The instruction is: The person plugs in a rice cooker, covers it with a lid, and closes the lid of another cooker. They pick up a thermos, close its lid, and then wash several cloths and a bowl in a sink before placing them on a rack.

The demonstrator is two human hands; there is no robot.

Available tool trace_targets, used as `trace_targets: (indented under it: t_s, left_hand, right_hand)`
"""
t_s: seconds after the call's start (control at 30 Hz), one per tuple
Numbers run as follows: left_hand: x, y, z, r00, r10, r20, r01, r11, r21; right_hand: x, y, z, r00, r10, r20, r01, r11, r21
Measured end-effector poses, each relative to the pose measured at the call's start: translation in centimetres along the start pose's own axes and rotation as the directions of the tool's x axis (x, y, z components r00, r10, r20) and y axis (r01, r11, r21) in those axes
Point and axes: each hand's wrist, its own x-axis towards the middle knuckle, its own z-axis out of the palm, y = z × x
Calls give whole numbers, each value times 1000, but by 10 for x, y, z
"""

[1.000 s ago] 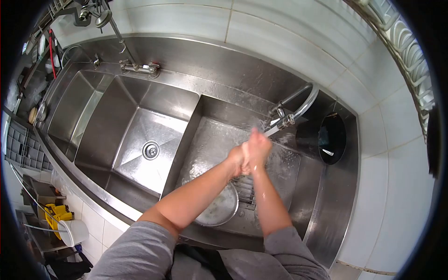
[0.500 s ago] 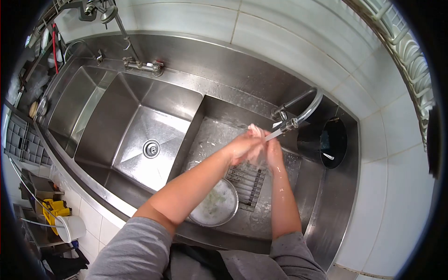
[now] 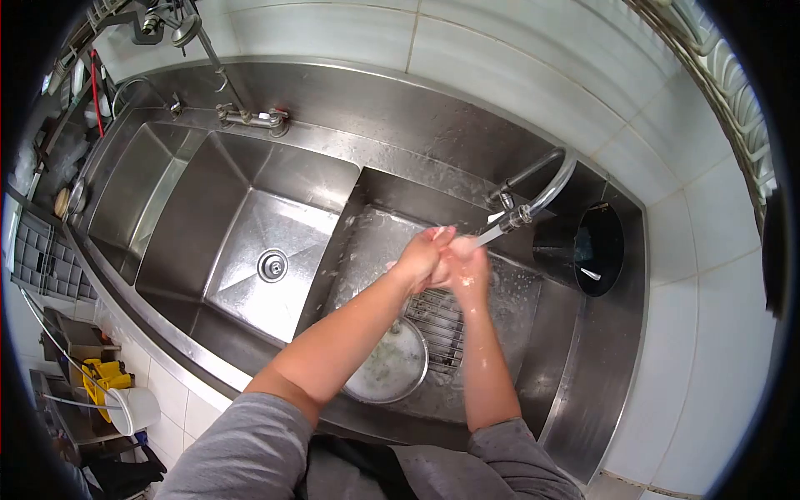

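My left hand point(image 3: 423, 258) lies against my right hand point(image 3: 468, 268), the two rubbing together below the running tap point(image 3: 518, 218). Water falls onto the right palm, which is turned up and wet; its fingers seem stretched out beneath the left hand. The left fingers are partly hidden and blurred, so their closure is unclear. I make out no object between the hands. Below them, a round metal bowl point(image 3: 390, 367) of foamy water with something greenish stands in the sink basin point(image 3: 508, 333). Beside it, a wire rack point(image 3: 442, 329) lies on the wet basin floor.
A black bucket-like container point(image 3: 558, 247) lies tilted at the basin's right side. To the left is a deeper sink basin with a drain point(image 3: 272, 265). Another tap point(image 3: 258, 121) stands at the back. A white bucket point(image 3: 133, 410) is on the floor at lower left.
Both hands have shifted slightly left and down. The right hand has turned its palm up under the stream, and the left has moved further across it.
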Motion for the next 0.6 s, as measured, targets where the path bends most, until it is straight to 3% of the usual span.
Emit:
trace_targets:
  t_s: [0.03, 0.07, 0.1, 0.17, 0.2, 0.23, 0.3, 0.33, 0.37, 0.43, 0.47, 0.5, 0.53, 0.57, 0.6]
  left_hand:
    - [-2, 5, 5, 1000, 8, -12, -7, 998, 59]
    - [-2, 9, 3, 995, 73, 70, -82, 987, 138]
    - [-3, 15, 3, 995, 75, 70, -84, 987, 136]
    - [-12, 32, 11, 965, 101, 244, -145, 975, 168]
    - [-18, 40, 18, 968, 42, 249, -97, 972, 213]
    - [-18, 41, 18, 968, 45, 246, -98, 973, 211]
    - [-15, 35, 21, 942, -95, 322, -31, 930, 367]
    - [-4, 24, 18, 946, -39, 322, -98, 912, 398]
    - [-4, 24, 17, 945, -43, 324, -96, 911, 401]
    - [-3, 30, 9, 929, 183, 321, -337, 776, 533]
    - [-3, 36, 1, 926, 259, 274, -371, 753, 543]
    - [-4, 36, -4, 927, 257, 273, -369, 753, 545]
    - [-2, 31, -10, 964, 265, 28, -246, 848, 468]
    - [2, 23, -16, 950, 227, -216, -141, 926, 351]
    - [12, 0, -28, 970, 135, -204, -82, 964, 252]
  right_hand:
    - [4, 24, -5, 964, 263, 38, -263, 923, 280]
    - [6, 50, -15, 946, 299, 129, -325, 882, 341]
    - [5, 55, -24, 946, 297, 130, -324, 883, 339]
    - [2, 55, -34, 843, 508, 178, -538, 791, 292]
    - [-4, 52, -36, 827, 485, 284, -536, 530, 656]
    - [-5, 38, -34, 826, 485, 288, -539, 530, 654]
    - [-12, 15, -28, 786, 419, 455, -595, 313, 740]
    - [-17, 31, -26, 792, 432, 431, -604, 449, 659]
    - [-17, 46, -34, 794, 434, 427, -601, 448, 662]
    - [-11, 57, -53, 715, 415, 562, -656, 675, 337]
    - [-11, 52, -53, 803, 474, 363, -581, 759, 294]
    - [-9, 49, -49, 802, 474, 364, -582, 757, 297]
    - [-6, 40, -43, 932, 324, 162, -362, 849, 385]
    - [-7, 28, -37, 986, 155, -57, -117, 901, 418]
    - [-12, 4, -29, 929, 368, -27, -328, 857, 398]
